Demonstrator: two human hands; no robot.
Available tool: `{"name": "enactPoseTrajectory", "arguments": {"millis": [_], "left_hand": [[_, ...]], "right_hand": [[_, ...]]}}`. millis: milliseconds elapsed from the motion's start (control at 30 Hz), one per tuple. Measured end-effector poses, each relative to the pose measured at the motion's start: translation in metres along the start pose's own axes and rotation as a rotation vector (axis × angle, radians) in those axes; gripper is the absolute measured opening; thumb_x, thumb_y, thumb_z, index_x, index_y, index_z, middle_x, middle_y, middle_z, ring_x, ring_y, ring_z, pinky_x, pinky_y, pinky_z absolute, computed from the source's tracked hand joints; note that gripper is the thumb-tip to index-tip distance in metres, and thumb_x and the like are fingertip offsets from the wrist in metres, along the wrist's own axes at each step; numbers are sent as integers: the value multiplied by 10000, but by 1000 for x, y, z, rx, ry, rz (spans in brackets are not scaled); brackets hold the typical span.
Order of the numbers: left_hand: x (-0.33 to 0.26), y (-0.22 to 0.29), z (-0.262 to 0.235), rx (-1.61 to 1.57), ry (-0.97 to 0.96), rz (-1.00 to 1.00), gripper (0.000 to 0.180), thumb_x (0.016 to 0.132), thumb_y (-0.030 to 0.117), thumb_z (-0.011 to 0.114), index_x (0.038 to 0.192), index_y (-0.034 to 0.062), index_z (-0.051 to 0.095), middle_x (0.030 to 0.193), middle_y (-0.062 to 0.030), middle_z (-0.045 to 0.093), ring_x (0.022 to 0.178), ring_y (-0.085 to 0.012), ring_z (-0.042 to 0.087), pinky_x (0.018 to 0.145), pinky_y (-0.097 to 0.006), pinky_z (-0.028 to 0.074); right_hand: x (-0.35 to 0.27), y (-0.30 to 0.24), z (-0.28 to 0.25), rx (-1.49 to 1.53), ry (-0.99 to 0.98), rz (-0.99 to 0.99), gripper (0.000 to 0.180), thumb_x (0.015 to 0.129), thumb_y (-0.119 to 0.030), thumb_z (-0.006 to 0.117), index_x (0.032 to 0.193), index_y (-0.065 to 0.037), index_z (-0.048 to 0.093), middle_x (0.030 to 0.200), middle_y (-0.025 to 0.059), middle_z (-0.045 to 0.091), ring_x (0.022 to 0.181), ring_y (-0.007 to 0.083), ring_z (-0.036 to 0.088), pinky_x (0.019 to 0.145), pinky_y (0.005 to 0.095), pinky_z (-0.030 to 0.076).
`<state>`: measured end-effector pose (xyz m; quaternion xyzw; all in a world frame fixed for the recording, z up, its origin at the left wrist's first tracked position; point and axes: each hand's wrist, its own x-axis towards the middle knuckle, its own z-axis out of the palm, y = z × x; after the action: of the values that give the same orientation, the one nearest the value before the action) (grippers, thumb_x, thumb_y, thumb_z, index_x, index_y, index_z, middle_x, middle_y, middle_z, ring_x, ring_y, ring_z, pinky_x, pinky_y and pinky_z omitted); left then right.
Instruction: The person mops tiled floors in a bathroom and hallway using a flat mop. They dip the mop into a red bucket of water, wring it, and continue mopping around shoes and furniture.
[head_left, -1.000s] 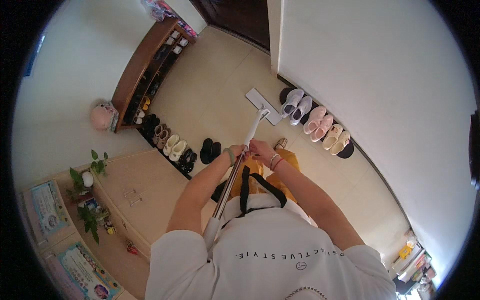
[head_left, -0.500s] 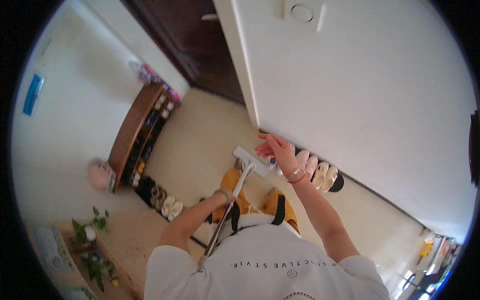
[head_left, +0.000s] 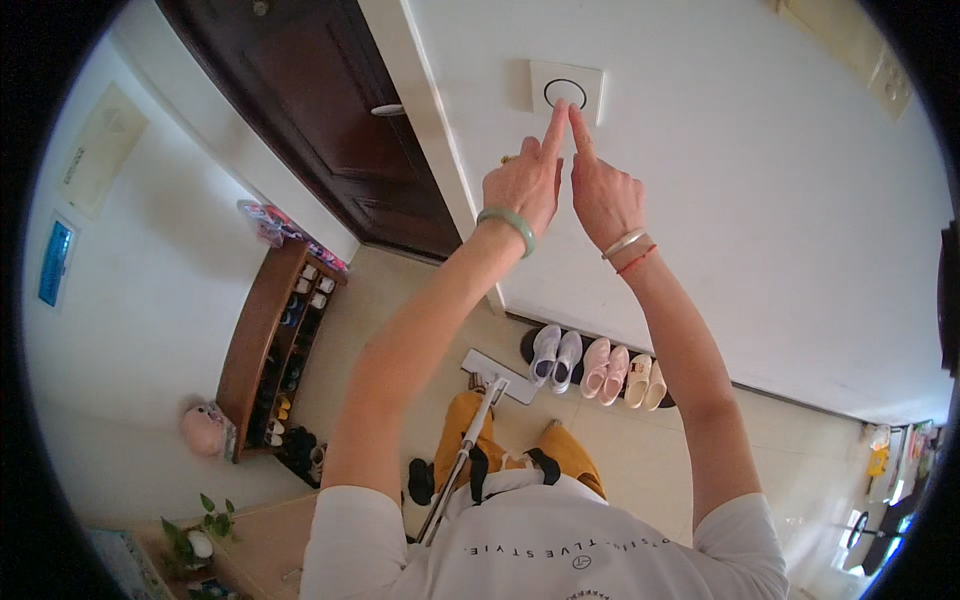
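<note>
On the white wall is a square wall switch (head_left: 540,88) with a dark ring on its face. Both index fingers reach its round middle, their tips side by side. My left hand (head_left: 524,187), above a green bangle, holds nothing; its index finger is stretched out and the others are curled. My right hand (head_left: 606,195), with a pale bracelet and red string at the wrist, points the same way, its other fingers folded. Whether the tips press the switch I cannot tell. A flat mop (head_left: 500,377) stands on the floor, its pole (head_left: 462,455) leaning against my body, out of both hands.
Pairs of shoes (head_left: 605,372) line the wall's foot. At the left stand a wooden shoe rack (head_left: 262,345), a pink round object (head_left: 204,430) and a cabinet (head_left: 260,535) with plants. A dark brown door (head_left: 310,110) is beyond the wall's edge.
My left hand has let go of the mop pole and risen to the switch. My right hand has moved up to it too, index finger extended. The view has tilted up.
</note>
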<state>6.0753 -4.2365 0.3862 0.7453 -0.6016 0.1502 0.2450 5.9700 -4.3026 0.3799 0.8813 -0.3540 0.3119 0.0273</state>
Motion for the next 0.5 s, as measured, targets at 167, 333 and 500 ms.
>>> {"name": "enactPoseTrajectory", "arguments": {"millis": [167, 333, 500], "left_hand": [[13, 5, 17, 75, -43, -13, 647, 878, 203, 438, 1395, 191, 50, 870, -108, 532, 656, -279, 577, 513, -389, 470], [16, 5, 22, 112, -75, -39, 645, 883, 209, 421, 1398, 197, 33, 883, -107, 541, 656, -279, 576, 519, -384, 474], [16, 6, 25, 74, -144, -52, 637, 896, 221, 392, 1400, 215, 3, 888, -104, 563, 670, -267, 572, 549, -382, 468]], "right_hand": [[6, 12, 8, -157, -85, 34, 775, 780, -63, 483, 1405, -192, 44, 534, 26, 538, 396, 194, 509, 350, 316, 370], [6, 9, 7, -194, -103, 45, 781, 777, -72, 489, 1406, -180, 39, 558, 38, 561, 425, 207, 546, 358, 318, 397], [2, 13, 12, -155, -41, 29, 768, 758, -74, 488, 1404, -174, 86, 542, 72, 553, 410, 221, 532, 343, 319, 387]]}}
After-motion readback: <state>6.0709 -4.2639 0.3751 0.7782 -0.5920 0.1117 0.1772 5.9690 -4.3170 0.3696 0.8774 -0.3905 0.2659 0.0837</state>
